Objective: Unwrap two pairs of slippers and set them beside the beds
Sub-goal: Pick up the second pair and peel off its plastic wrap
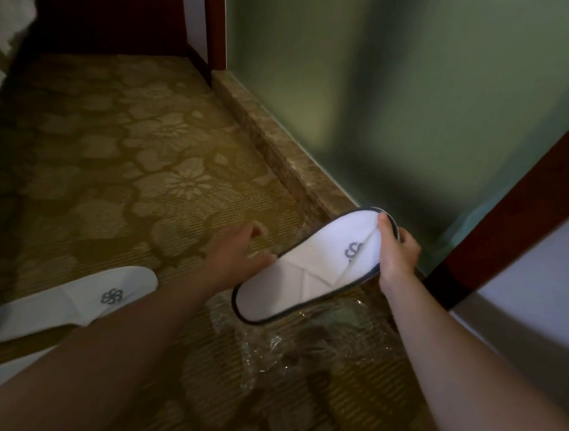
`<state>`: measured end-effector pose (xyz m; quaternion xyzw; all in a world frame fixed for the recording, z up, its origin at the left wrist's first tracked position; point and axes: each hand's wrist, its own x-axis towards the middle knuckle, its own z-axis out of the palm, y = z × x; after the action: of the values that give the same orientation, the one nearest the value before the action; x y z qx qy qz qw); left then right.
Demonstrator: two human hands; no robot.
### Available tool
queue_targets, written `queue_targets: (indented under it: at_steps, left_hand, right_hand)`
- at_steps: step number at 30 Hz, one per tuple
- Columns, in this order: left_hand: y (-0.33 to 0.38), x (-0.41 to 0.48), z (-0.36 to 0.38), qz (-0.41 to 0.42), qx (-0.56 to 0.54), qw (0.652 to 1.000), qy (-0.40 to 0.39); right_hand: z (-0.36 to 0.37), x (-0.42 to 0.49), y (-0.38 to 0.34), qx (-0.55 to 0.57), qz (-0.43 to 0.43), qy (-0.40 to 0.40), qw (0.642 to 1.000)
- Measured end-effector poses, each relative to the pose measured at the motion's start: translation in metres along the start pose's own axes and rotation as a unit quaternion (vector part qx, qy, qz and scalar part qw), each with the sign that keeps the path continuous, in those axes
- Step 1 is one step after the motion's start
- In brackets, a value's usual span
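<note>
From my remote feed, two bare forearms enter from the near edge of the head view, with no sleeve, watch, bracelet or glove on either. My left hand (235, 249) is smeared by motion blur, its fingers indistinct. My right hand (397, 256) is sharper, showing short, plain nails and no rings on the fingers I can see.
</note>
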<state>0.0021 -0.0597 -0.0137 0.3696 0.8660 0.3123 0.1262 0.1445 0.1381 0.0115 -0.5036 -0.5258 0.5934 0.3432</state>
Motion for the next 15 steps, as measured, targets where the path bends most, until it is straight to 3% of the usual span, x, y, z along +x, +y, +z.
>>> queue_targets:
  at_steps: [3, 5, 7, 9, 12, 15]
  left_hand:
    - [0.014, -0.004, 0.004, -0.081, -0.158, 0.971, -0.158]
    - [0.021, -0.009, 0.004, -0.121, -0.24, 0.929, -0.256]
    - [0.023, -0.011, 0.003, -0.172, -0.336, 0.878, -0.295]
    - [0.026, -0.012, 0.0, -0.206, -0.37, 0.854, -0.303]
    - [0.028, -0.011, -0.005, -0.245, -0.383, 0.853, -0.255]
    - [0.027, -0.007, -0.007, -0.24, -0.425, 0.855, -0.176]
  right_hand:
    - [0.005, -0.004, -0.001, -0.01, 0.019, -0.044, 0.999]
    - [0.01, -0.006, -0.002, -0.023, 0.028, -0.068, 0.997]
    - [0.016, -0.01, -0.003, -0.059, 0.038, -0.085, 0.994]
    - [0.019, -0.008, -0.002, -0.098, 0.033, -0.08, 0.991]
    - [0.027, -0.011, -0.005, -0.111, 0.031, -0.073, 0.991]
    - [0.038, -0.017, -0.007, -0.082, 0.103, -0.148, 0.98]
